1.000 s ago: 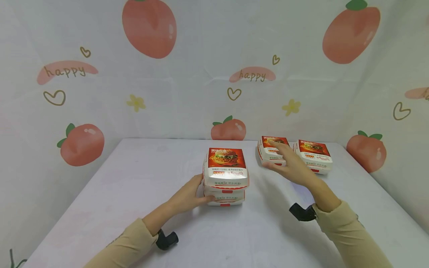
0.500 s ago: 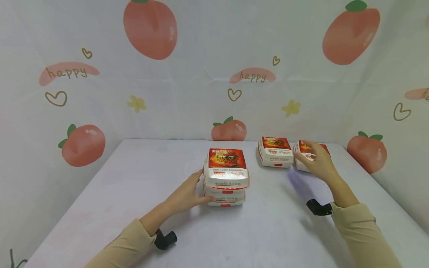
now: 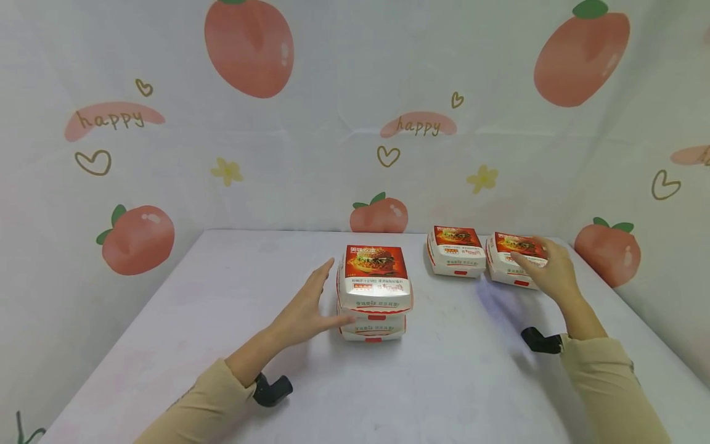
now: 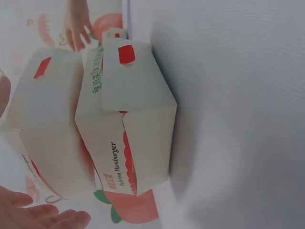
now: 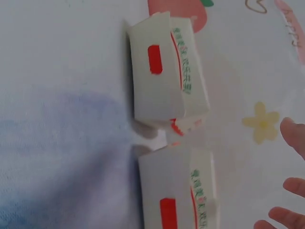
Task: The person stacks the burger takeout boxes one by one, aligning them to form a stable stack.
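Two hamburger boxes stand stacked mid-table, the upper box (image 3: 375, 277) resting on the lower box (image 3: 373, 328). My left hand (image 3: 302, 314) is at the stack's left side, thumb and fingers spread; in the left wrist view its fingers (image 4: 43, 214) show apart from the cartons. Over the right end of the far-right hamburger box (image 3: 507, 262) hovers my right hand (image 3: 554, 274), fingers spread and holding nothing. The right wrist view shows its fingers (image 5: 290, 217) off to the side of that carton. Just left of it sits another hamburger box (image 3: 456, 251).
A white cloth covers the table (image 3: 249, 277). Behind it hangs a backdrop (image 3: 322, 154) printed with peaches, hearts and flowers. A black wrist camera (image 3: 272, 390) is strapped at the left cuff, another black camera (image 3: 540, 340) at the right.
My right hand has moved right, from over the back left box to the far-right one. My left hand has loosened from the stack and drawn slightly left. The boxes stay put.
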Demonstrator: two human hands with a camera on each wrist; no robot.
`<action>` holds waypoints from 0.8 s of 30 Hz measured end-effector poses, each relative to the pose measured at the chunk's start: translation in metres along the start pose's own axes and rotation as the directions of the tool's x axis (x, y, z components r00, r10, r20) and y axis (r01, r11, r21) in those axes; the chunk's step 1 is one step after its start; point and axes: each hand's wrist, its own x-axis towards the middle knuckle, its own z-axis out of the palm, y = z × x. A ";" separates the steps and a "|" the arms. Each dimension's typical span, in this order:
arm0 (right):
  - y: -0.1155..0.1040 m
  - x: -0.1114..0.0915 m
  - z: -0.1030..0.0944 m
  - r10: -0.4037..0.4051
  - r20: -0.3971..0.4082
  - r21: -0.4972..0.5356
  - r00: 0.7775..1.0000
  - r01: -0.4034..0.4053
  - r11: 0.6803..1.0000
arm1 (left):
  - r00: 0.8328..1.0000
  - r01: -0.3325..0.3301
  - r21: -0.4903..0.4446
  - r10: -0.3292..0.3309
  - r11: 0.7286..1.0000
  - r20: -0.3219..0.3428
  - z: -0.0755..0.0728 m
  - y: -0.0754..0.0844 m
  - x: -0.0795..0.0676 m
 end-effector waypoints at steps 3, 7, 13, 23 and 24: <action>0.006 0.002 0.001 0.040 -0.009 0.009 0.999 -0.040 0.999 | 1.000 -0.021 0.012 0.021 1.000 -0.005 0.000 0.002 0.000; 0.014 0.004 0.002 0.086 -0.005 0.002 0.996 -0.086 0.996 | 0.999 -0.042 0.027 0.042 0.999 -0.010 0.001 0.003 0.001; 0.024 0.005 0.003 0.131 0.017 0.016 0.991 -0.131 0.991 | 0.998 -0.061 0.038 0.062 0.997 -0.011 0.004 0.005 0.003; 0.037 0.006 0.003 0.162 0.050 0.014 0.986 -0.163 0.987 | 0.999 -0.045 0.029 0.045 0.999 0.002 0.006 0.007 0.003; 0.038 0.006 0.003 0.163 0.056 0.012 0.985 -0.164 0.986 | 0.999 -0.042 0.027 0.042 0.999 0.003 0.006 0.007 0.003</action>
